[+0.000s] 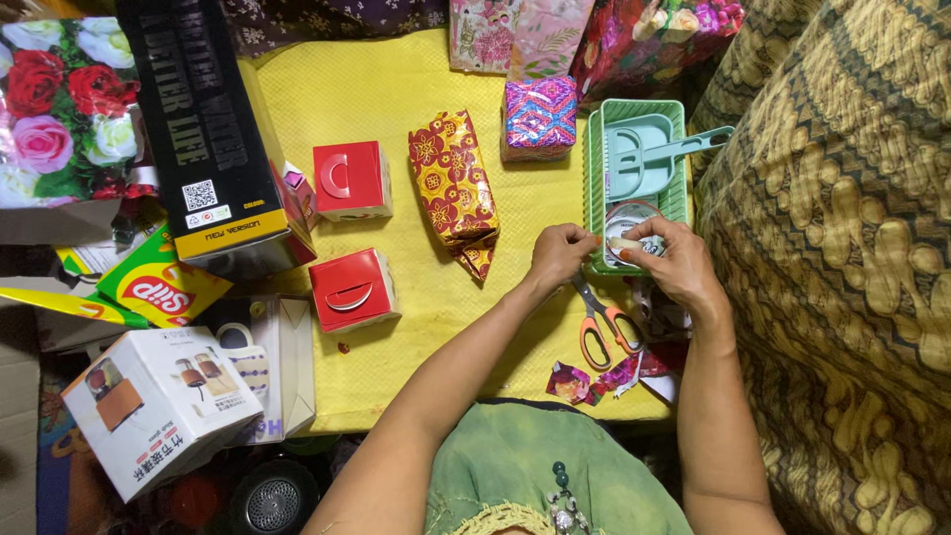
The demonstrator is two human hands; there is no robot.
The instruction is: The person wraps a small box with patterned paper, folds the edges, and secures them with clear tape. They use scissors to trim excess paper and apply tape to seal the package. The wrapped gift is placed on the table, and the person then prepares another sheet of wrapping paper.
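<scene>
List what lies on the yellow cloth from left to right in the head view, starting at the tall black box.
Tall black box → two red boxes, one nearer, one farther → parcel in red and gold floral paper → left hand → orange-handled scissors → right hand, at the green basket.

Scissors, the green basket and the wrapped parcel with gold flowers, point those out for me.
Scissors (601,322): head view, on the orange handles.
Green basket (592,188): head view, on its left wall.
Wrapped parcel (453,178): head view, middle of its red and gold paper.
</scene>
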